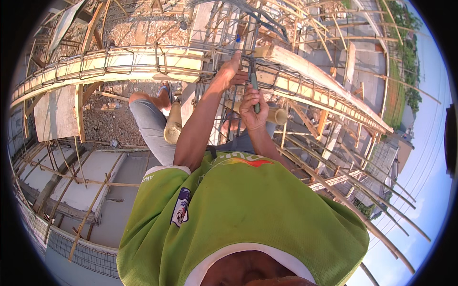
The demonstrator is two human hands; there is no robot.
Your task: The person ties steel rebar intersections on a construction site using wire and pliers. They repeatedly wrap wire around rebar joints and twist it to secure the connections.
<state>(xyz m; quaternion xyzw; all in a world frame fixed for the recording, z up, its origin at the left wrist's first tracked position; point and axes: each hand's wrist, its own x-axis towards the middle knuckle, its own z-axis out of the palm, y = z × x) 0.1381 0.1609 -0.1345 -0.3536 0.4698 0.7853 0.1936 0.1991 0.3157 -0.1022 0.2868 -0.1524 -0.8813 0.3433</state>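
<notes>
My left hand (230, 74) reaches to the crossing of the steel rebar cages, index finger stretched along the bars and the other fingers partly curled. Whether it pinches anything is unclear. Just right of it and nearer my body, my right hand (254, 107) is closed around a green-handled hand tool (254, 80), probably pincers. The tool's dark head meets the bars at the crossing. One rebar cage (121, 60) runs left over timber formwork, another (304, 84) runs right. A small blue item (238, 38) is beyond my left fingertips. A bundle of thin dark wire (263, 19) lies farther off.
Cut bamboo poles (173, 127) (277, 116) project near my legs. A thick timber board (315, 78) edges the right formwork. Rubble ground (111, 114) shows far below on the left. Bamboo scaffolding (354, 186) stands lower right, and a plywood panel (57, 114) hangs at left.
</notes>
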